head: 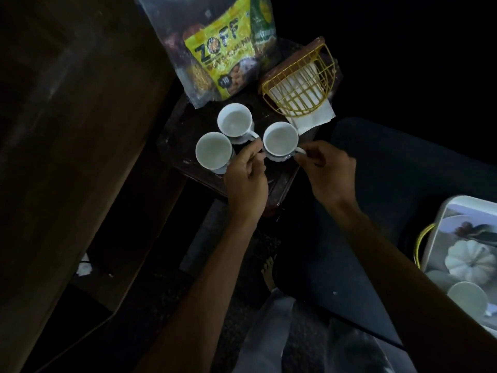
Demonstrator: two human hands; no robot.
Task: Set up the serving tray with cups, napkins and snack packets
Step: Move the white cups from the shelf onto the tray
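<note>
Three empty white cups stand on a small dark table (188, 130). My left hand (246, 176) pinches the handle of the back cup (235, 121). My right hand (329, 172) pinches the handle of the right cup (279, 141). The left cup (213, 150) stands untouched beside my left hand. Behind the cups, a clear bag holds yellow and green snack packets (223, 55). A yellow wire holder (298, 76) with white napkins (312, 118) stands at the table's back right. The white serving tray (454, 204) lies at the far right edge, partly cut off.
The tray holds a white pumpkin-shaped piece (468, 261) and a round white cup or lid (468, 296). A dark wooden panel (67, 130) rises on the left. A dark blue cushioned seat (390, 184) lies between table and tray. The scene is dim.
</note>
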